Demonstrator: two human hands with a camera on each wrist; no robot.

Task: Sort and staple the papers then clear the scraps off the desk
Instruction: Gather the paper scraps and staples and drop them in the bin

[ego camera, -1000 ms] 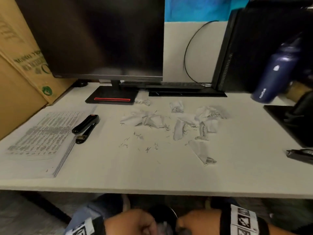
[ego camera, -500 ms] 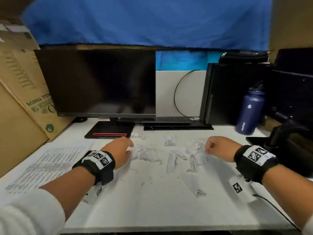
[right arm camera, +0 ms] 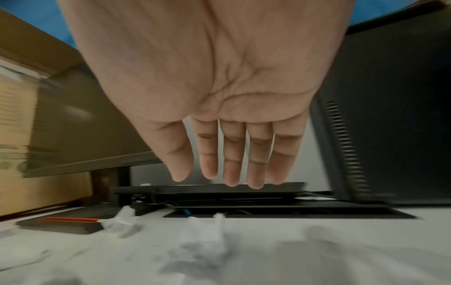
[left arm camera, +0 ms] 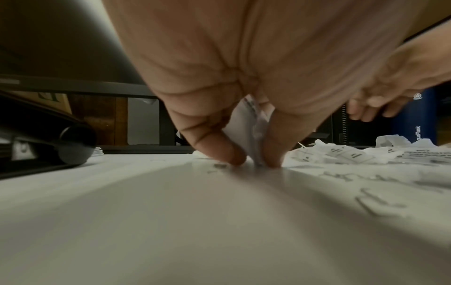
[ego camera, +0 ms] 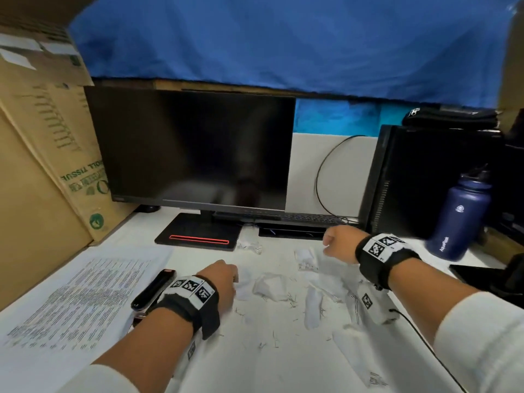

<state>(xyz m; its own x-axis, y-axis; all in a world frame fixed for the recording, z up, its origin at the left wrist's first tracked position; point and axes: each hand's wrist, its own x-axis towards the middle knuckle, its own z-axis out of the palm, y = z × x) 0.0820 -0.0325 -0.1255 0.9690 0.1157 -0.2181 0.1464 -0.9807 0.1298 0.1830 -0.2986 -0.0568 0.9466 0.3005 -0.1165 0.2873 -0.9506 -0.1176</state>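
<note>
Torn white paper scraps (ego camera: 272, 287) and loose staples (ego camera: 292, 297) litter the middle of the white desk (ego camera: 255, 364). My left hand (ego camera: 224, 282) is down at the left edge of the litter. In the left wrist view its thumb and a finger (left arm camera: 219, 148) pinch a crumpled scrap (left arm camera: 246, 123) against the desk. My right hand (ego camera: 337, 242) hovers over the far right scraps (right arm camera: 205, 237), fingers straight (right arm camera: 231, 164) and holding nothing. A black stapler (ego camera: 153, 287) lies just left of my left wrist, beside a stack of printed papers (ego camera: 85, 293).
A dark monitor (ego camera: 198, 148) on a red-striped base (ego camera: 198, 236) stands at the back, with a keyboard (ego camera: 297, 219) behind the scraps. A black PC tower (ego camera: 425, 180) and a blue water bottle (ego camera: 459, 217) stand at the right, and cardboard boxes (ego camera: 42, 165) at the left.
Both hands came up from below the desk's front edge onto the scraps. The left hand has closed its fingers on a scrap; the right hand has shifted left over the far scraps.
</note>
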